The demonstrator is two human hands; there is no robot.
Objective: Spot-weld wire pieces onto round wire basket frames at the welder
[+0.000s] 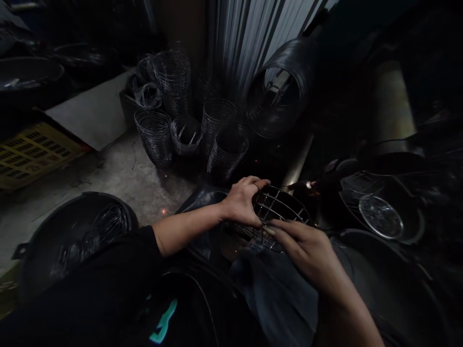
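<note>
In the head view, we hold a round wire frame (279, 206) above our lap, our left hand (241, 201) clamped on its left edge, our right hand's (307, 250) fingertips pinched on its near rim. A dark fixture (307, 185) crowds its far right side. Wire coils (155, 140) stand beyond; black tubs (39, 255) flank us, and a yellow crate (34, 156) sits farther left.
</note>
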